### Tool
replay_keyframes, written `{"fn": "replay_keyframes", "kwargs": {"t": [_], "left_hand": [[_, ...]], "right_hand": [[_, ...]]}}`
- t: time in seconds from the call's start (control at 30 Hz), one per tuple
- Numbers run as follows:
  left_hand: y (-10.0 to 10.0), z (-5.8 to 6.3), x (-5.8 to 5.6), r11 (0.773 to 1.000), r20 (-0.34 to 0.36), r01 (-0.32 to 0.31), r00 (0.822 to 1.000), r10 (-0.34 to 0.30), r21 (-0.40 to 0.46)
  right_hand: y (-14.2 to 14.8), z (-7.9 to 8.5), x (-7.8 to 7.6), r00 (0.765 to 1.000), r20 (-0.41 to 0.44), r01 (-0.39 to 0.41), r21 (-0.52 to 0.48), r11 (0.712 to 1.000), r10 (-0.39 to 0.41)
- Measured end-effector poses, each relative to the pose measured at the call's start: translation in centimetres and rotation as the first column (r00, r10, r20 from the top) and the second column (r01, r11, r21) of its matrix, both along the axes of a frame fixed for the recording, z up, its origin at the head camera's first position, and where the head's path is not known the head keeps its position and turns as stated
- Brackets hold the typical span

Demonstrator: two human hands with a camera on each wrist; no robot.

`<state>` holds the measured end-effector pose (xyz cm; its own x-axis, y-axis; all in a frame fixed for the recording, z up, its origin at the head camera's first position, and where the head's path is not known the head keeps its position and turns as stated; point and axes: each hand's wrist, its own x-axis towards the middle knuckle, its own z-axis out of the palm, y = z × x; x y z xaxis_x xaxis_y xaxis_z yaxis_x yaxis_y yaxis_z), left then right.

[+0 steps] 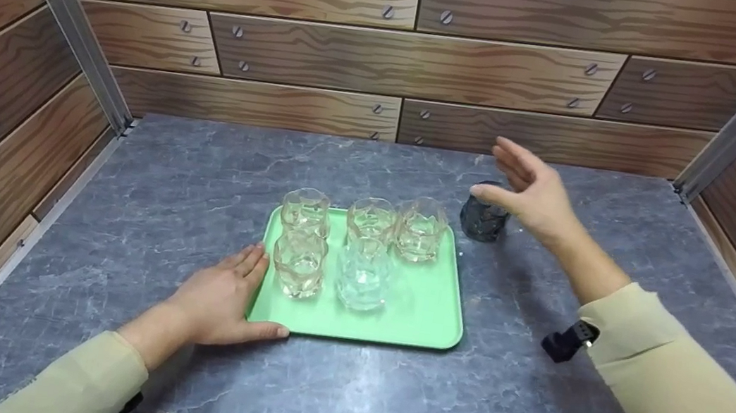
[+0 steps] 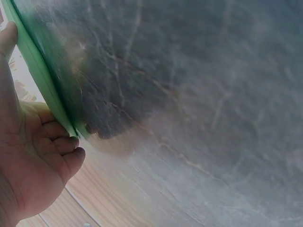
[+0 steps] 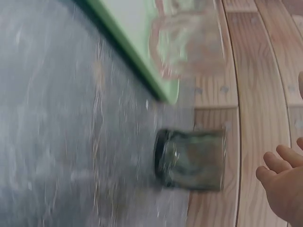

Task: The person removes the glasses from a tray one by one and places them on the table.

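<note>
Your right hand, the nearer, is empty, thumb and fingers apart; the dark, cylindrical glass tumbler stands upright to its left, lower, beside the green rectangular plastic tray. Your left hand, spread, touches the tray.

Dark glass beside green tray
</note>
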<state>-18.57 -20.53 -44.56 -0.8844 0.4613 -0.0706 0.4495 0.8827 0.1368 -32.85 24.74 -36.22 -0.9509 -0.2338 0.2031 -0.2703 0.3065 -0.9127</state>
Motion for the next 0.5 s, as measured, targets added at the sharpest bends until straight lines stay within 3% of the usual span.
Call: {"fn": "replay_keyframes", "kwargs": {"t": [0.17,0.5], "left_hand": [[0.0,-0.1,0.0,1.0,-0.001,0.002,1.0,-0.002,0.0],[0.0,-0.1,0.0,1.0,0.011,-0.006,1.0,0.006,0.009]], "right_hand": [[-2.4,-0.6,0.9,1.0,-0.017,-0.024,-0.056,0.998,0.023],[-5.8,-3.0,2.8,1.0,0.01,-0.018,-0.055,0.998,0.019]]}}
